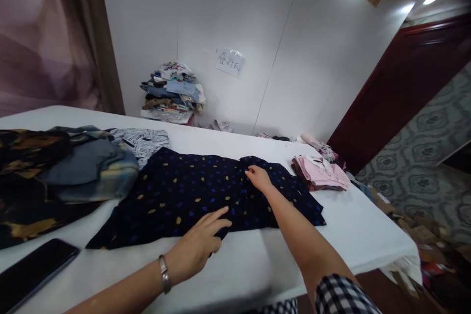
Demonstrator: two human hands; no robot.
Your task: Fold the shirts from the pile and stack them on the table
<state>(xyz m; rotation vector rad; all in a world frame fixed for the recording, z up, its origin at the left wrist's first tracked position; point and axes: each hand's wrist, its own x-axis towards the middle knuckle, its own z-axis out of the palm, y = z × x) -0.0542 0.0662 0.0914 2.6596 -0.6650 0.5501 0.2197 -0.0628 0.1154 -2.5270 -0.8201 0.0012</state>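
A dark navy shirt point(191, 181) with blue and yellow spots lies spread across the white table, its cloth gathered right of the middle. At its near edge, my left hand point(196, 245) has two fingers stretched forward, while dark cloth shows between the thumb and lower fingers. My right hand point(259, 178) reaches to the gathered part near the far edge. Its fingers are curled together, pinching the cloth there. The fingertips of my right hand are partly hidden.
On the left lie several loose garments point(91, 167) and a black phone point(40, 270). A folded pink shirt point(320, 171) tops a small stack on the right. Against the wall stands a tall clothes pile point(174, 91). The white table point(375, 235) has its edge at the right.
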